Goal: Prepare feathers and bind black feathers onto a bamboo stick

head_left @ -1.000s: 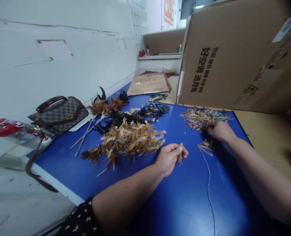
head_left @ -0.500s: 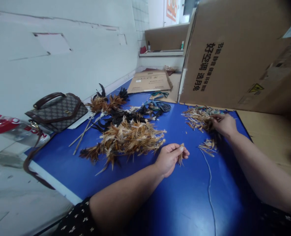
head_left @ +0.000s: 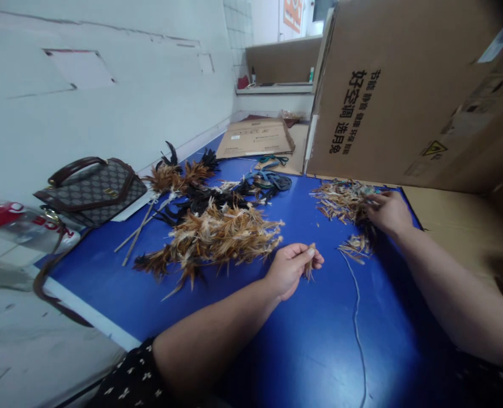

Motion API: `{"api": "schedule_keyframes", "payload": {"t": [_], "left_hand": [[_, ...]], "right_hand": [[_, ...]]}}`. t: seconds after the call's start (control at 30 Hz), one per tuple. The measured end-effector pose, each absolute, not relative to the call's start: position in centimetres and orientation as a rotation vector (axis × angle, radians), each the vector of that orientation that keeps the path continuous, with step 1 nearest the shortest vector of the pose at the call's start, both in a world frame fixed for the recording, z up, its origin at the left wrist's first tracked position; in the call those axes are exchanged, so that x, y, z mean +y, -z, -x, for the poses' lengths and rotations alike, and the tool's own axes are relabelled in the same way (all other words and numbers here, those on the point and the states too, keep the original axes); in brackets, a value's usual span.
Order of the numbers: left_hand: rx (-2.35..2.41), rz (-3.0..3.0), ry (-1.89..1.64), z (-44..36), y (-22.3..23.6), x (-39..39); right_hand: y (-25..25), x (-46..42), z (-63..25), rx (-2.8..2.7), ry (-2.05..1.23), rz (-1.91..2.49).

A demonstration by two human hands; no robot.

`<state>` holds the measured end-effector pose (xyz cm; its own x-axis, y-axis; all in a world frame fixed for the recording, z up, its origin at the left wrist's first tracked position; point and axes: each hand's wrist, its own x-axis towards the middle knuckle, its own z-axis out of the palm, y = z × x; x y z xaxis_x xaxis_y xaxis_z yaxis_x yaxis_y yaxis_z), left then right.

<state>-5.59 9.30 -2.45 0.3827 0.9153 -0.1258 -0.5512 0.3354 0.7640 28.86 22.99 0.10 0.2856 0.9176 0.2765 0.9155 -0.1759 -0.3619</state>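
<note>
Between thumb and fingers, my left hand point(head_left: 292, 271) pinches a few small brown feathers point(head_left: 309, 267), tips hanging down, above the blue tabletop point(head_left: 319, 351). My right hand point(head_left: 389, 212) is at the edge of a pile of loose brown feathers point(head_left: 340, 198); its fingertips reach into the pile, and whether they grip one is hidden. A smaller clump of feathers point(head_left: 356, 247) lies just nearer to me, where a thin grey cord point(head_left: 356, 317) begins and runs toward the table's front. Left of my left hand rests a large heap of golden-brown feather bunches point(head_left: 221, 235).
Black feathers point(head_left: 209, 198) and a blue strap point(head_left: 272, 178) lie behind the heap. Two feather-topped sticks point(head_left: 135, 238) cross at the left, near a patterned handbag point(head_left: 94, 192) and a red-capped bottle point(head_left: 26, 224). A tall cardboard sheet point(head_left: 387, 102) stands at the back right.
The view has shifted slightly, moving everything a little left. My left hand keeps its pinch on the feathers, and my right hand stays at the loose pile, its fingers moving slightly.
</note>
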Motion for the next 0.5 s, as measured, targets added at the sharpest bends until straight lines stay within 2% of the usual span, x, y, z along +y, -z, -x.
{"api": "schedule_keyframes", "payload": {"t": [0.27, 0.5], "left_hand": [[0.61, -0.708, -1.032, 5.5, 2.9, 9.5], [0.606, -0.724, -1.034, 5.5, 2.9, 9.5]], "right_hand": [[-0.4, 25.0, -27.2, -1.62, -0.096, 2.162], [-0.2, 23.4, -28.2, -1.546, -0.251, 2.023]]}}
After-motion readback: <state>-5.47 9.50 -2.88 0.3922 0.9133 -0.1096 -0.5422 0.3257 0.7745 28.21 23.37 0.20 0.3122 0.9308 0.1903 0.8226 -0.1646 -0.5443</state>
